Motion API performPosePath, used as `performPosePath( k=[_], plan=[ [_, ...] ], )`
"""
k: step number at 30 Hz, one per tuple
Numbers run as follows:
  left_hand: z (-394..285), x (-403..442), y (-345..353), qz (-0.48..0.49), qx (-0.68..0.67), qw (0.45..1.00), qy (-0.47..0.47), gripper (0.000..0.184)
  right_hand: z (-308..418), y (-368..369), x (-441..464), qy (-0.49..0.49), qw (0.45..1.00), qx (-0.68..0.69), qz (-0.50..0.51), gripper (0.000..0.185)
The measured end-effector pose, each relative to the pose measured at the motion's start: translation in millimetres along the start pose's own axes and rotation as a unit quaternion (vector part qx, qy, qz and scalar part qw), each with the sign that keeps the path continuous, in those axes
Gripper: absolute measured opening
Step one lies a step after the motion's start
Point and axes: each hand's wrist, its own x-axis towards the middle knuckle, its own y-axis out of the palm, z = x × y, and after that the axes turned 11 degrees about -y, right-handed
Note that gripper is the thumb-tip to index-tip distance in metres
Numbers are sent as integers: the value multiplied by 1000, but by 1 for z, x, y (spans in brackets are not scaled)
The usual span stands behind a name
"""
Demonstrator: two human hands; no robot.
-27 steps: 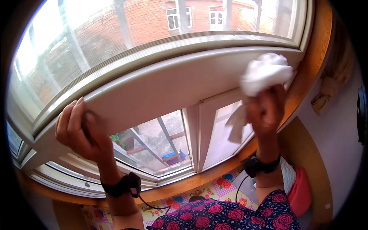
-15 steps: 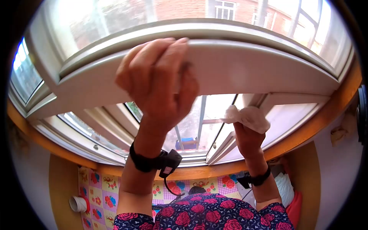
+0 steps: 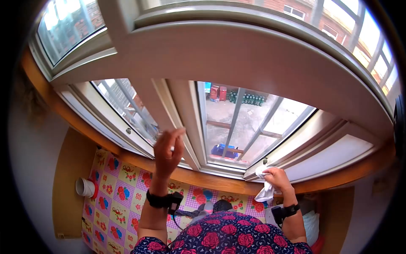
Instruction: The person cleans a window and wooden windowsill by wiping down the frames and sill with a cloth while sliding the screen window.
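Note:
My right hand (image 3: 277, 178) is closed on a white cloth (image 3: 264, 194), part of which hangs below the fingers. It is at the lower edge of the window sash (image 3: 292, 148), beside a small round window latch (image 3: 265, 161). My left hand (image 3: 169, 148) is raised in front of the upright window post (image 3: 186, 122), loosely curled and slightly blurred, with a gap between thumb and fingers. I see nothing held in it. Whether its fingertips touch the post, I cannot tell. Both wrists wear black straps with small devices.
A wide pale crossbar (image 3: 253, 59) spans the window above my hands. Below runs a wooden sill edge (image 3: 220, 179). Floral patterned cloth (image 3: 122, 211) covers the surface beneath, with a white cup-like container (image 3: 84, 187) at left. Bars, bottles and a blue object are outside the glass.
My left hand has come off the crossbar and dropped toward the post. My right hand has lowered with the white cloth to the sash bottom. The view has tilted and shifted.

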Motion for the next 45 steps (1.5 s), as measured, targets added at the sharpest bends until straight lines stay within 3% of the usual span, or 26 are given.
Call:
performPosePath(
  k=[2,6,8,10,12,14,17,20,21,23,24,26,27,30,31,34,36,42,45],
  plan=[
    [19,-30,7,57,-20,997,-47,21,35,-2,11,97,971,217,-11,25],
    [23,-58,30,190,-145,970,-39,30,89,0,59,26,880,472,38,43],
    [16,-59,30,269,-143,952,-22,66,122,3,81,-24,874,479,70,51],
    [10,-59,39,304,-221,927,-8,88,153,7,97,-54,868,491,59,54],
    [10,-64,50,304,-239,922,-2,96,185,12,109,-53,845,532,12,58],
    [4,-71,53,250,-196,948,-8,89,204,22,110,-52,779,625,8,59],
    [20,-77,62,171,-143,975,-5,79,203,26,105,-123,812,571,18,59],
    [26,-67,50,158,-162,967,-117,74,179,27,99,-151,904,398,-43,59],
    [4,-44,32,142,-147,960,-194,69,181,15,93,-135,883,448,-49,57],
    [-1,-3,17,-21,-85,996,-10,74,156,7,87,-89,869,483,-56,46],
    [-8,29,6,-113,-37,981,156,71,154,0,79,-45,849,524,-49,41],
    [-40,75,-13,-199,-11,937,286,58,142,-4,65,-47,872,481,-79,29],
    [-43,86,-13,-209,91,931,285,53,134,-6,57,-38,876,474,-80,28],
    [-27,103,8,-277,172,879,349,50,109,-12,27,-2,886,454,-97,25],
    [-23,98,9,-262,195,884,333,51,97,-12,17,13,885,452,-108,25],
    [15,71,38,-45,294,913,277,49,68,-10,-22,66,883,438,-153,22],
    [38,41,74,-74,264,923,271,46,42,-3,-52,90,895,400,-176,22],
    [105,-31,142,78,243,948,190,41,-23,29,-148,263,859,376,-229,21],
    [66,0,128,-18,147,972,183,46,-42,44,-190,349,805,405,-255,22]
  ],
)
